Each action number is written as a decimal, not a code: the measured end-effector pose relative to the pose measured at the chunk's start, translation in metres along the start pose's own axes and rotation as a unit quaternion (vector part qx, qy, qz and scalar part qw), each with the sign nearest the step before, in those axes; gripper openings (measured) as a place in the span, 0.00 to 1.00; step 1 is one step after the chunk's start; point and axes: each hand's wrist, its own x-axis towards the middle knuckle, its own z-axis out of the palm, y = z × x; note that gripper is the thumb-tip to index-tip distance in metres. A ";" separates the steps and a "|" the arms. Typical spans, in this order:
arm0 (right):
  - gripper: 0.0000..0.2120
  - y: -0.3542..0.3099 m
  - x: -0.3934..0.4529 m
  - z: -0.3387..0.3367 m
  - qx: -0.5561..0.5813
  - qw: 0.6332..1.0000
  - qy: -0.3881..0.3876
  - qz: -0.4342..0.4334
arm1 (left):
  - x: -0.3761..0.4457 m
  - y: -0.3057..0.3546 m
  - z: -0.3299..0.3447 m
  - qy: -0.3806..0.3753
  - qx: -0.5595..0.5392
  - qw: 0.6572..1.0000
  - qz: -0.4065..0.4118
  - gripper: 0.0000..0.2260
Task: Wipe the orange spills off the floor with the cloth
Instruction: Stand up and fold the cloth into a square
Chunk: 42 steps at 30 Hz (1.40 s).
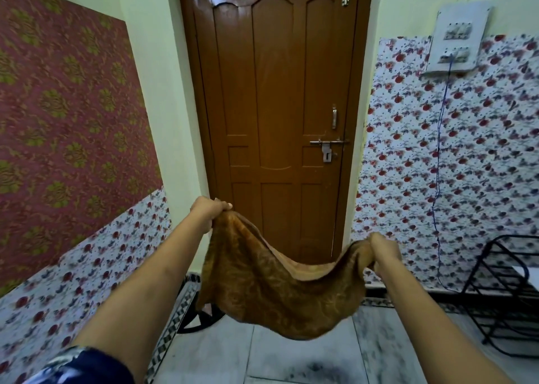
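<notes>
We've got the cloth (277, 293) up in the air btwn both hands, sagging in the middle, well above the floor (291, 360). Left hand (208, 210) pinches one top corner tight, right hand (383, 248) is closed on the other, held lower. Prob. spread out like this to open it flat before we go down to wipe. No orange spills visible on the grey tiles in view, so wiping hasn't begun, we'd judge. Beyond the cloth: closed brown door (277, 106); black wire rack (504, 296) stands at right.
</notes>
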 end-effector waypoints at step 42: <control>0.03 0.010 -0.076 0.035 -0.022 0.872 -0.396 -0.287 | -0.071 -0.016 0.064 -0.239 0.014 0.904 0.353 0.07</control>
